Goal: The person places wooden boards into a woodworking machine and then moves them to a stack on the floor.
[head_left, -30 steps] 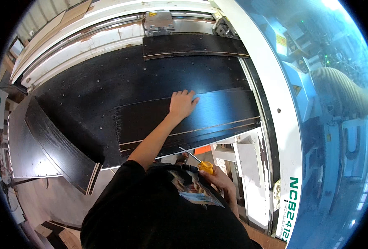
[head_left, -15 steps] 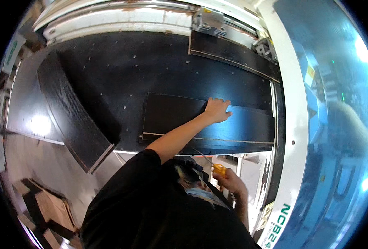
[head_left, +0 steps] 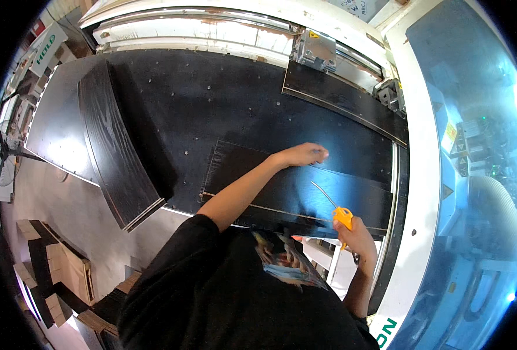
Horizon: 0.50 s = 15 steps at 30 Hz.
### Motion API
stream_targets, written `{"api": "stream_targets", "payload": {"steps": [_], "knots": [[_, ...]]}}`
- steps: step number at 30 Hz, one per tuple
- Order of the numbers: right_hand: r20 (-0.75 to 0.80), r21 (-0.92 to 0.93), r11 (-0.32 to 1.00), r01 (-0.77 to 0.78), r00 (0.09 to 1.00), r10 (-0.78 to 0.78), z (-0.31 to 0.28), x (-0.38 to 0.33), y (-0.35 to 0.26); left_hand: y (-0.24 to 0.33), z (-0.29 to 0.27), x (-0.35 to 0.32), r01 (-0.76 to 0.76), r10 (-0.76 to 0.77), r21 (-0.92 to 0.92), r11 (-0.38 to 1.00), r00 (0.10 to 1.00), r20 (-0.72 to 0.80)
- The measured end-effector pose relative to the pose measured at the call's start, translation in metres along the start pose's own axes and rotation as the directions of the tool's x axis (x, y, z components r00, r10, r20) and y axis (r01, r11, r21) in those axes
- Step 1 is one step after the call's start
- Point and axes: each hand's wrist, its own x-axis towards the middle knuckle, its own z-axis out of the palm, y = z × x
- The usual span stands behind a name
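Note:
My right hand (head_left: 356, 238) grips a yellow air blow gun (head_left: 343, 218), its thin bent metal nozzle pointing up and left over a dark wood-grain panel (head_left: 258, 181). That panel lies along the near edge of the black machine table (head_left: 171, 99), with a pale line showing along its near side. My left hand (head_left: 303, 155) is over the panel's far edge, fingers curled in and nothing visible in them. Whether it touches the panel I cannot tell.
Another dark panel (head_left: 118, 151) lies aslant at left, overhanging the near edge. A third panel (head_left: 343, 102) sits beneath metal clamps (head_left: 317, 49) at the far right. A blue translucent cover (head_left: 480, 146) stands on the right; stacked boards (head_left: 66, 271) are at lower left.
My left hand has lifted from lying spread on the panel and curled its fingers. My right hand has raised the air blow gun from below the table edge to over the panel.

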Motion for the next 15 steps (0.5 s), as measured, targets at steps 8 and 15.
{"api": "stream_targets", "payload": {"steps": [8, 15], "knots": [[0.031, -0.174, 0.967, 0.188, 0.982, -0.185, 0.024, 0.048, -0.068, 0.019, -0.055, -0.054, 0.052, 0.138, 0.382, 0.923, 0.880, -0.454], [0.262, -0.002, 0.994, 0.113, 0.959, -0.108, -0.022, 0.059, -0.065, 0.007, -0.114, -0.062, 0.028, -0.099, -0.123, 0.992, 0.778, -0.620]]}}
